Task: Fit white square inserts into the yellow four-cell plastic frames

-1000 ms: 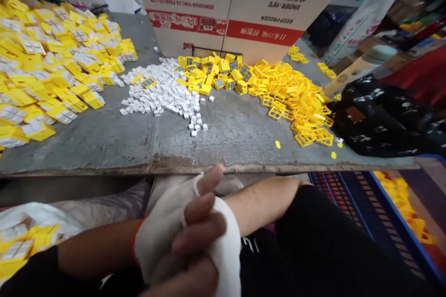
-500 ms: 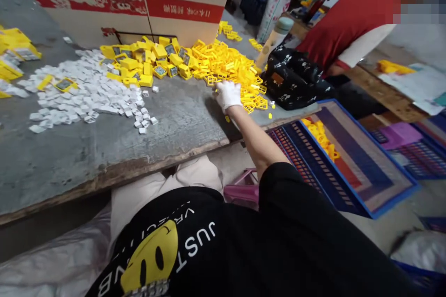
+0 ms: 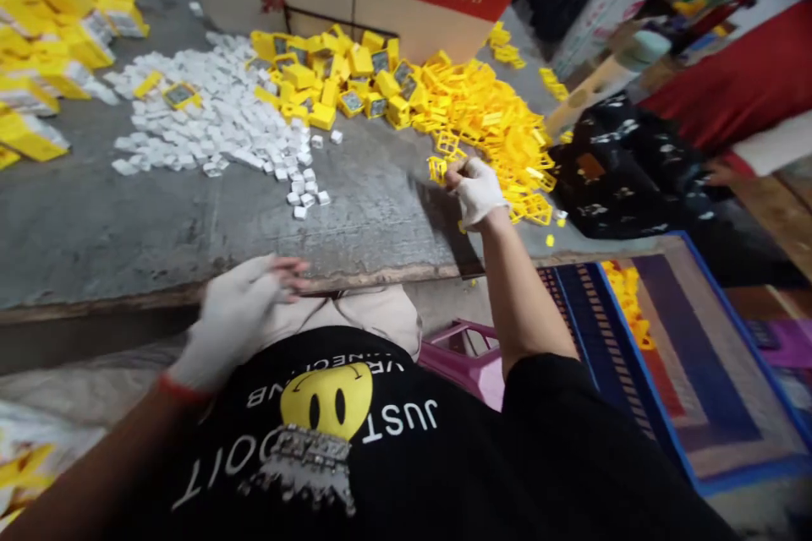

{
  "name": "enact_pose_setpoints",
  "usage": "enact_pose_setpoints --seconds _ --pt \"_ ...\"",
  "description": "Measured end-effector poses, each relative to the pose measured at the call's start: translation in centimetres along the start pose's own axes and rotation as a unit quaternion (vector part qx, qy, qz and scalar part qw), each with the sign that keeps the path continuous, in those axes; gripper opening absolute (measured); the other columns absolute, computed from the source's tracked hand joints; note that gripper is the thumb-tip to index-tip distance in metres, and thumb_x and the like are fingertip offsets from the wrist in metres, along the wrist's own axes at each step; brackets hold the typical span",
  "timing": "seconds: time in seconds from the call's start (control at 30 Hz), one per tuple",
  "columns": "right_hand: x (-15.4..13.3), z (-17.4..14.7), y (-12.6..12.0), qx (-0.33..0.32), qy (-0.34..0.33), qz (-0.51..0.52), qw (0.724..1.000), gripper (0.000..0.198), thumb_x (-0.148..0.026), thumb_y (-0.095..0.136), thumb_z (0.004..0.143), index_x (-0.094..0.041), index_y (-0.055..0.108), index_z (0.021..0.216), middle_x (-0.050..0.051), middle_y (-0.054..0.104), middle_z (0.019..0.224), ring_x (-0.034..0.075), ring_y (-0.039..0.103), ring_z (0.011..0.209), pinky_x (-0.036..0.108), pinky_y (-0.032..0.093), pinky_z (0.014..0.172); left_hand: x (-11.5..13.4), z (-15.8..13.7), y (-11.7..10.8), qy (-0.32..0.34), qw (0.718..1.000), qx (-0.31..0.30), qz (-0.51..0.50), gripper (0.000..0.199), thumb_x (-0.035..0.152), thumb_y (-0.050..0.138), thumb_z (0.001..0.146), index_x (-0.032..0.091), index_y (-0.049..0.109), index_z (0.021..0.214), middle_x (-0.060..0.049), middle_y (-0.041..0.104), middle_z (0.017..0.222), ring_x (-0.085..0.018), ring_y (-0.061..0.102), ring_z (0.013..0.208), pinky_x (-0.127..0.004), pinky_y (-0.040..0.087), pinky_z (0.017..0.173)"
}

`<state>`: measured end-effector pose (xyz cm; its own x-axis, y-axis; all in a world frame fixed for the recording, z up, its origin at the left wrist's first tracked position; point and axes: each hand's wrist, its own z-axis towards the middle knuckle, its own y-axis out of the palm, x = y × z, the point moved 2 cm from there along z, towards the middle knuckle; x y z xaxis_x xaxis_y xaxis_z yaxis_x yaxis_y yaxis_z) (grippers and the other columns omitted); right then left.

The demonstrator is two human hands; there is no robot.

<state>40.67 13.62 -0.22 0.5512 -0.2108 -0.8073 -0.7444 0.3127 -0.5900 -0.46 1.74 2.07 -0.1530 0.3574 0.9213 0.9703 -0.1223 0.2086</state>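
My right hand (image 3: 480, 191), in a white fingerless glove, is at the near left edge of a heap of yellow plastic frames (image 3: 488, 106). Its fingers are closed on a small yellow frame (image 3: 437, 170). My left hand (image 3: 239, 308), gloved the same way and slightly blurred, hovers over the table's front edge. Its fingers stretch out to the right with nothing visible in them. Beyond it lies a spread of small white plastic pieces (image 3: 209, 114). Yellow block-shaped pieces (image 3: 323, 114), some with grey faces, sit between the white pieces and the frames.
A printed carton (image 3: 406, 13) stands behind the piles on the grey table (image 3: 374, 194). Stacked yellow-and-white pieces (image 3: 51, 34) fill the far left. At right are a black patterned bag (image 3: 625, 173), a bottle (image 3: 600, 80), a person's red sleeve (image 3: 716, 84) and a blue-edged woven mat (image 3: 716, 355). A pink stool (image 3: 466, 359) is below.
My left hand has come into view at the lower left. My right hand has drawn back from the heap with a yellow frame in its fingers. The view has shifted left and down.
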Motion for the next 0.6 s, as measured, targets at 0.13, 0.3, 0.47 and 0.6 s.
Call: enact_pose_setpoints --seconds 0.13,0.3,0.47,0.6 --pt "-2.3 -7.4 5.7 -0.265 0.021 0.323 0.908 0.062 -0.061 0.108 0.071 -0.028 0.059 0.087 -0.007 0.067 0.075 0.012 0.054 0.062 0.026 0.051 0.066 -1.8 2.6 4.2 -0.107 0.992 -0.009 -0.073 0.032 0.022 0.092 0.099 0.015 0.088 0.129 -0.018 0.092 0.133 -0.024 0.089 0.094 -0.033 0.072 0.078" --pt "-5.5 -13.8 10.6 -0.457 0.062 0.385 0.799 0.072 -0.073 0.115 0.075 -0.026 0.061 0.090 -0.007 0.068 0.076 0.010 0.055 0.061 0.024 0.054 0.063 -2.3 2.0 2.8 -0.089 0.993 -0.006 -0.078 0.017 0.026 0.094 0.099 0.017 0.084 0.108 -0.010 0.085 0.097 -0.022 0.082 0.086 -0.029 0.068 0.073" --pt "-6.7 -9.8 12.3 -0.410 -0.121 0.197 0.882 0.046 -0.065 0.093 0.101 -0.024 0.079 0.117 0.007 0.085 0.111 0.022 0.076 0.091 0.040 0.070 0.089 -2.6 0.8 -0.8 -0.007 0.992 0.056 -0.117 0.030 0.020 0.101 0.087 0.024 0.072 0.094 -0.009 0.091 0.127 -0.030 0.088 0.121 -0.040 0.075 0.104" --pt "-9.1 -4.1 13.4 -0.251 -0.267 -0.197 0.910 0.042 -0.024 0.081 0.101 -0.020 0.084 0.143 0.020 0.083 0.150 0.040 0.079 0.138 0.063 0.059 0.128 -2.4 0.7 -2.4 -0.002 0.988 0.049 -0.149 0.045 0.035 0.107 0.088 0.027 0.065 0.102 -0.011 0.093 0.132 -0.035 0.090 0.122 -0.041 0.074 0.095"
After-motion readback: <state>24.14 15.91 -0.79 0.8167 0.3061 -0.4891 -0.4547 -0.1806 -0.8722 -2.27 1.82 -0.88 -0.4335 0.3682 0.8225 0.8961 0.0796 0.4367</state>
